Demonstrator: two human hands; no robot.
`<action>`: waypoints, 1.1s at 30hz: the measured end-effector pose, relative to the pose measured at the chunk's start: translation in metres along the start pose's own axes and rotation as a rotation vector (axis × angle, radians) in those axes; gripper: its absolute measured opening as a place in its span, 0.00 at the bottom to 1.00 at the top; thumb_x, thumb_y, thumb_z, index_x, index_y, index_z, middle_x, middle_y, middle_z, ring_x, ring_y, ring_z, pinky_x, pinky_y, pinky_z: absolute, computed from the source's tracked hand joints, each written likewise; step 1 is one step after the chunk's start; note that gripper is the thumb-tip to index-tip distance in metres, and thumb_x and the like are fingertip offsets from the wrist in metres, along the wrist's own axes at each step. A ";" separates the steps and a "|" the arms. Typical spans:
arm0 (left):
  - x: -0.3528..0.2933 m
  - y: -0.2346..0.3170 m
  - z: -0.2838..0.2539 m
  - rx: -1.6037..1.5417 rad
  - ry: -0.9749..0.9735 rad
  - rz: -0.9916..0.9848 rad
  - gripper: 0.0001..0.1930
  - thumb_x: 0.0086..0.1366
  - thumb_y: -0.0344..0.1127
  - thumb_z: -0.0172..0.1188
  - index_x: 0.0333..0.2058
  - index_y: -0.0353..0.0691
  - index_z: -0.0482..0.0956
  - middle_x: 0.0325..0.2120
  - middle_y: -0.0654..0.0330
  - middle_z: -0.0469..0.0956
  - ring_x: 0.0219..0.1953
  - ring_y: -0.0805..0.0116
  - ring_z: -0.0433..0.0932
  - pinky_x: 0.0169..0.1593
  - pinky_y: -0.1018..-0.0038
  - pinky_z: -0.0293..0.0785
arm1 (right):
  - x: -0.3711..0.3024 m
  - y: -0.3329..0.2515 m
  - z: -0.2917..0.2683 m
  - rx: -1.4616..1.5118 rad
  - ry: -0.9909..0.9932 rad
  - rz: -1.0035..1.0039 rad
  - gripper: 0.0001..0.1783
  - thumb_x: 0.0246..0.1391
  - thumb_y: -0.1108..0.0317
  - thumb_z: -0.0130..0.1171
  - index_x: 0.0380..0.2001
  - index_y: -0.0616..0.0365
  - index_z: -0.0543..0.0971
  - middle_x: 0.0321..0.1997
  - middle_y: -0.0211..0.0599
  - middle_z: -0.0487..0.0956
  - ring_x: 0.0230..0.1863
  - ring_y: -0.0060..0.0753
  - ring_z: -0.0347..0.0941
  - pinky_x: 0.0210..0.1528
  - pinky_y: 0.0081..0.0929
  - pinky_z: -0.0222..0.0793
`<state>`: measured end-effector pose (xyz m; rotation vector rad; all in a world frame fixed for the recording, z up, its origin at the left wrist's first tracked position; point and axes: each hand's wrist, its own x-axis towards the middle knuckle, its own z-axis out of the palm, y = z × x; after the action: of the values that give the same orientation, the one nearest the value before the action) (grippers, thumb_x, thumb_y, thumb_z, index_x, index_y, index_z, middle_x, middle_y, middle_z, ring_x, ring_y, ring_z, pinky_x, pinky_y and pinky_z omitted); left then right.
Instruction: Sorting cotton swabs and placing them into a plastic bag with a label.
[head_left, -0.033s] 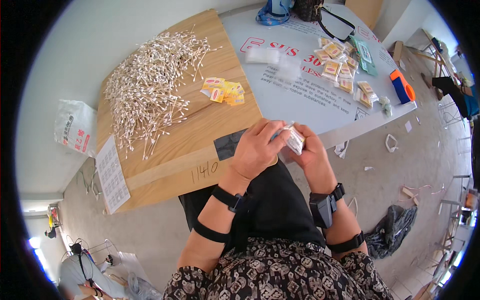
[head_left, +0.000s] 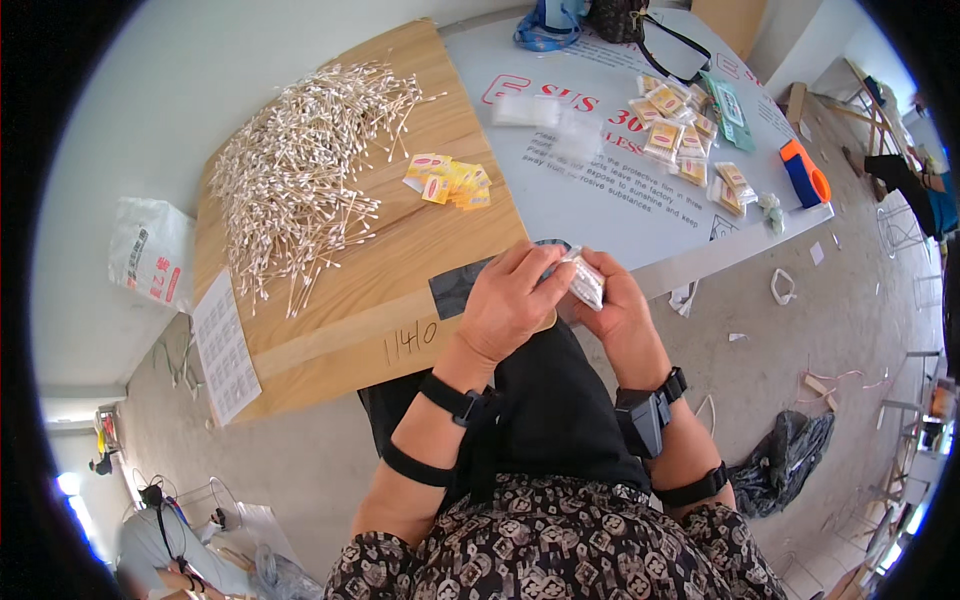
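A small clear bag of cotton swabs is held up between my hands, just off the table's near corner. My right hand grips its side and lower part with bent fingers. At the bag's upper end, the thumb and fingers of my left hand pinch the clear plastic. A big heap of loose cotton swabs covers the far left of the wooden table. Several yellow printed cards lie fanned out to the right of that heap. Filled swab bags are piled on the grey sheet-covered table at the right.
Empty clear bags lie on the grey table. Beyond are a green packet, an orange and blue tape dispenser and a dark handbag. A printed sheet hangs at the wooden table's left edge. Black plastic lies on the floor.
Both hands and the swab bag have shifted very slightly. The left hand still pinches the bag's upper end, and the right still holds its body.
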<state>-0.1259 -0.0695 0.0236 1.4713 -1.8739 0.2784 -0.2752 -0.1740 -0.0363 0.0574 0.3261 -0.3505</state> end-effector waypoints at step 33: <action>-0.072 -0.022 -0.063 -0.589 -0.134 -0.900 0.07 0.58 0.27 0.64 0.28 0.31 0.75 0.24 0.60 0.73 0.26 0.71 0.72 0.31 0.74 0.68 | 0.016 0.077 0.076 -1.913 0.061 -0.376 0.08 0.44 0.75 0.67 0.23 0.66 0.77 0.26 0.40 0.73 0.29 0.37 0.71 0.31 0.33 0.66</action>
<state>-0.0743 0.0136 0.0160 1.7313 -1.0589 -0.7430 -0.2108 -0.1158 0.0307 -1.8899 0.6224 -0.2864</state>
